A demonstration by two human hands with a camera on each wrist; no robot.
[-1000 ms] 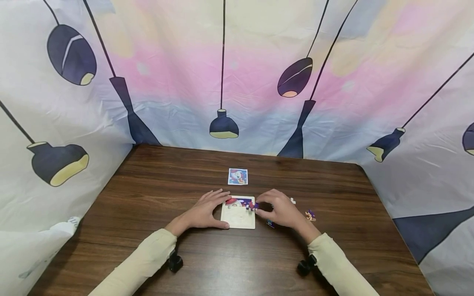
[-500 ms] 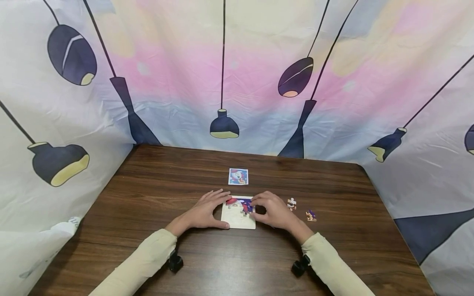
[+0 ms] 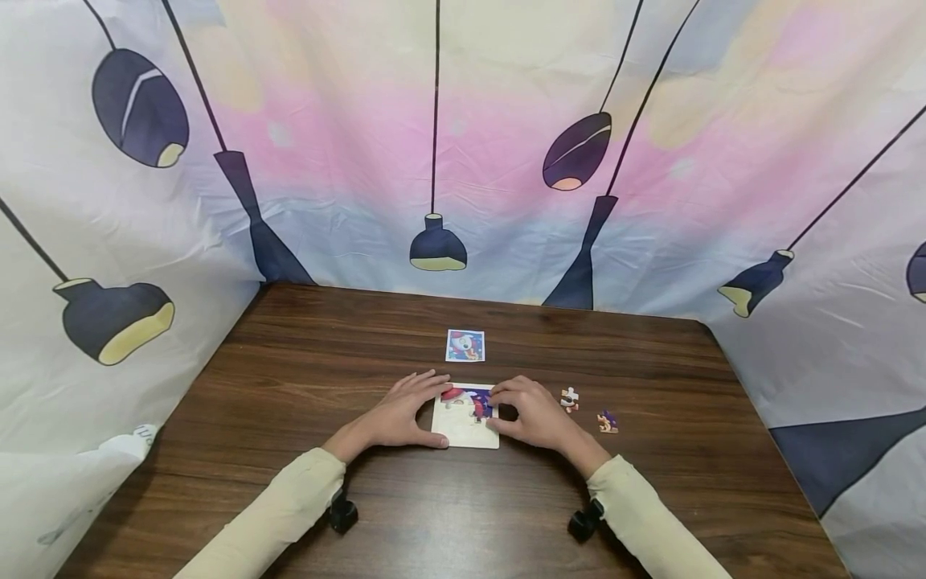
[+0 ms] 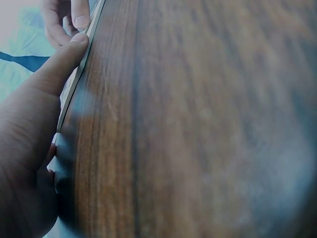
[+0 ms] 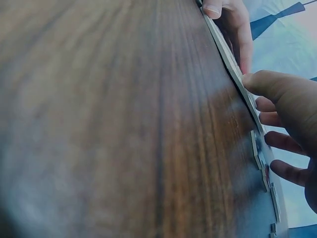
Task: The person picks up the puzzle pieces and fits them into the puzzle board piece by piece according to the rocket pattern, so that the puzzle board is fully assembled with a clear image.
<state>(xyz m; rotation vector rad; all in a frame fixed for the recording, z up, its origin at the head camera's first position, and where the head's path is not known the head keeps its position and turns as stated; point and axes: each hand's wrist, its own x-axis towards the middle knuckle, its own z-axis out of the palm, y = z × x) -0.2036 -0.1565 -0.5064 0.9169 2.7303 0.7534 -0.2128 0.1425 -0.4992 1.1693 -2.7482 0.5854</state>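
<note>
A small cream puzzle board [image 3: 466, 435] lies flat on the table, its upper part filled with pieces of a red and purple picture. My left hand [image 3: 398, 412] holds its left side, fingers at the far corner and thumb at the near one; the left wrist view shows that thumb [image 4: 62, 62] on the edge. At the board's right side, my right hand [image 3: 538, 413] has thumb and fingers about a red and purple puzzle piece [image 3: 480, 408], which sits level with its neighbours. My fingers partly cover this piece. Lower down, the board shows bare cream.
Two loose puzzle pieces lie right of my right hand, one mostly white [image 3: 570, 400], one orange and purple [image 3: 608, 422]. Beyond the board rests a square picture card [image 3: 465, 346]. A printed cloth [image 3: 362, 161] hangs behind the dark wooden table [image 3: 463, 515].
My right hand has moved slightly left, and the red and purple piece has gone down into the board. The white loose piece shows more fully; a bluish one is now hidden. My left hand stays.
</note>
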